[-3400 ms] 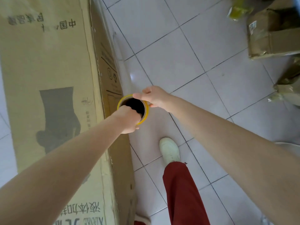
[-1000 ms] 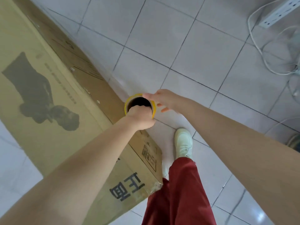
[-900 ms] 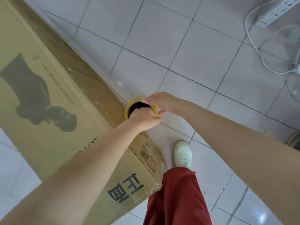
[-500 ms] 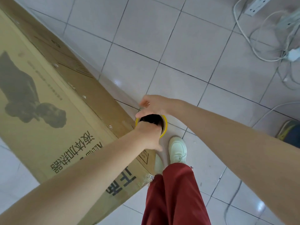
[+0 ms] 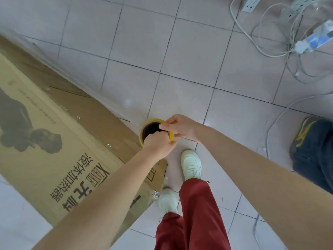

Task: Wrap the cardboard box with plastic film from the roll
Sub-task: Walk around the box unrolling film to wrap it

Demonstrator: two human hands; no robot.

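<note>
A long brown cardboard box [image 5: 46, 134] with a dark printed figure and black lettering lies on the tiled floor at the left. Clear plastic film [image 5: 108, 105] stretches along its right side, glinting. The film roll [image 5: 146, 126], seen end-on as a yellow-rimmed tube with a dark hollow, stands upright next to the box's near right edge. My left hand [image 5: 157, 146] grips the roll's near rim with fingers in the hollow. My right hand [image 5: 182, 128] pinches the far right rim.
My white shoes [image 5: 191, 164] and red trousers [image 5: 194, 217] are just below the roll. Another person's leg in dark trousers and shoe [image 5: 313, 147] stands at the right. White cables [image 5: 288, 47] and power strips [image 5: 249, 4] lie on the floor at the upper right.
I have walked along the box's right side toward its near end, both hands carrying the roll. The film now stretches further along that side. A second person's leg has come into view.
</note>
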